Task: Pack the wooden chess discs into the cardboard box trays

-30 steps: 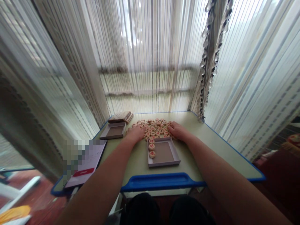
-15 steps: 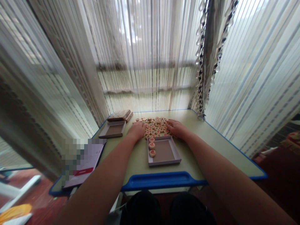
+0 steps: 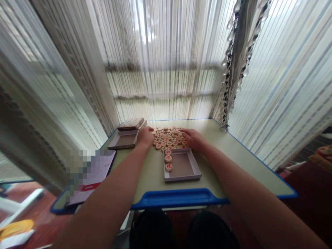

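A spread of round wooden Chinese chess pieces [image 3: 169,139] with red and dark characters lies on the desk, between my two hands. My left hand [image 3: 146,136] rests at the left edge of the spread, palm down and open, its fingertips partly hidden. On the other side, my right hand [image 3: 193,138] is open, fingers stretched out against the pieces at the right edge. Just in front stands a shallow open box [image 3: 184,166]. Along its left wall sit three red-marked pieces [image 3: 168,159] in a column.
A second shallow box [image 3: 126,141] stands left of my left hand, with a folded pale item [image 3: 131,123] behind it. A clipboard with paper [image 3: 100,173] lies at the desk's left edge. The desk [image 3: 230,155] has a blue rim; string curtains [image 3: 166,86] hang behind.
My left hand has moved left, away from the spread's middle, uncovering pieces on that side. My right hand has shifted only slightly. The box with three pieces looks unchanged.
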`<action>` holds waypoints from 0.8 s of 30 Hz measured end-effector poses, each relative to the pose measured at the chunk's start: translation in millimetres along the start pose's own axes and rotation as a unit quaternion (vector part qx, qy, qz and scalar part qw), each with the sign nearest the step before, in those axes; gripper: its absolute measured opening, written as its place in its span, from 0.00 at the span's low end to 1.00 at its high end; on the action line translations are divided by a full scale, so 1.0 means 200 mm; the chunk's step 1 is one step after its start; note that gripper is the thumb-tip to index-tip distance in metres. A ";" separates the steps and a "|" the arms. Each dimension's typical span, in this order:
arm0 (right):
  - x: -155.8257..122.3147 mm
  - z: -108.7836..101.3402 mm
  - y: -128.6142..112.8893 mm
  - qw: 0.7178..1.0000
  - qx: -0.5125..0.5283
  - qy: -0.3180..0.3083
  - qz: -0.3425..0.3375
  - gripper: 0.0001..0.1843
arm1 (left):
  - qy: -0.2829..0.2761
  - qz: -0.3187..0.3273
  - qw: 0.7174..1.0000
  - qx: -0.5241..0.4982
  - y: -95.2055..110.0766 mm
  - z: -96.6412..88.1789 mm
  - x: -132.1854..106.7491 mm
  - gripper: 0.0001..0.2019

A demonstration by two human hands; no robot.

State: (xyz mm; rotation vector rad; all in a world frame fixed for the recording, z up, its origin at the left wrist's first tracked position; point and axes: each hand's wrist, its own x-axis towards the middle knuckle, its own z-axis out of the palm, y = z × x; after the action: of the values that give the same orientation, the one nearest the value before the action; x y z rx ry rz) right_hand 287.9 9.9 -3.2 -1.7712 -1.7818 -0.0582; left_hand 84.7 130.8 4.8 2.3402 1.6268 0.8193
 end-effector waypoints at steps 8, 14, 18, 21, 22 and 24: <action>0.02 0.02 -0.04 0.993 -0.009 -0.118 -0.010 0.28 | -0.074 0.048 0.989 0.118 0.02 0.02 0.00 0.20; 0.01 0.01 -0.06 0.997 -0.022 -0.062 -0.030 0.27 | -0.071 0.063 0.982 0.162 0.07 -0.01 -0.05 0.29; 0.03 0.02 -0.06 0.993 -0.059 -0.085 -0.051 0.24 | -0.067 0.079 0.981 0.166 0.08 0.00 -0.06 0.28; 0.03 0.02 -0.07 0.990 -0.097 -0.086 -0.062 0.22 | -0.036 0.091 0.980 0.173 0.08 0.01 -0.05 0.25; 0.03 0.02 -0.07 0.989 -0.107 -0.077 -0.064 0.22 | -0.027 0.092 0.980 0.174 0.08 0.01 -0.05 0.24; 0.02 0.01 -0.08 0.988 -0.122 -0.068 -0.069 0.21 | -0.019 0.084 0.981 0.174 0.08 0.02 -0.05 0.21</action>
State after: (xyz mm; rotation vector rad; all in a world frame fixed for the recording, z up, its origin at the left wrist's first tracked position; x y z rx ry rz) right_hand 273.6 13.6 3.5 -1.8535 -2.0694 -0.2268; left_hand 96.5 116.4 4.8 2.7445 1.6905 0.5487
